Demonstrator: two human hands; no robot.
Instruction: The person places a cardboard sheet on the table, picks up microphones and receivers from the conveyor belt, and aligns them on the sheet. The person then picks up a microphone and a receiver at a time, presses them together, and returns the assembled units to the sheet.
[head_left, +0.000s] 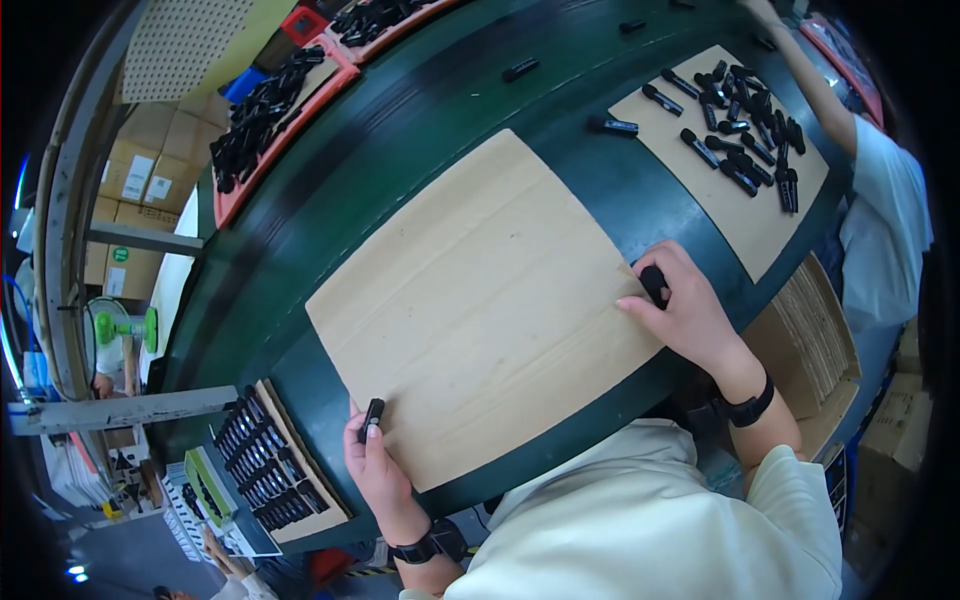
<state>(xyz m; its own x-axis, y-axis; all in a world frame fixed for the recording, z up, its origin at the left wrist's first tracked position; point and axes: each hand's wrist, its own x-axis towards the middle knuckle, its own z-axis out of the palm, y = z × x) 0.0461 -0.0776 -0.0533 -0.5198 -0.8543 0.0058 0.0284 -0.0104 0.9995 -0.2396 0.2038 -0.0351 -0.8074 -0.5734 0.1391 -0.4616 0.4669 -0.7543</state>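
One small black cylindrical part [371,418] is pinched upright in the closed fingers of the left hand [375,468] at the near-left edge of the bare cardboard sheet [480,300]; a second black part [653,282] is gripped in the curled right hand [685,315] at the sheet's right edge, on the dark green conveyor belt [420,130]. Placement is best judged done with each piece laid flat, parallel and apart, in rows like those on the filled tray [265,460] at the near left.
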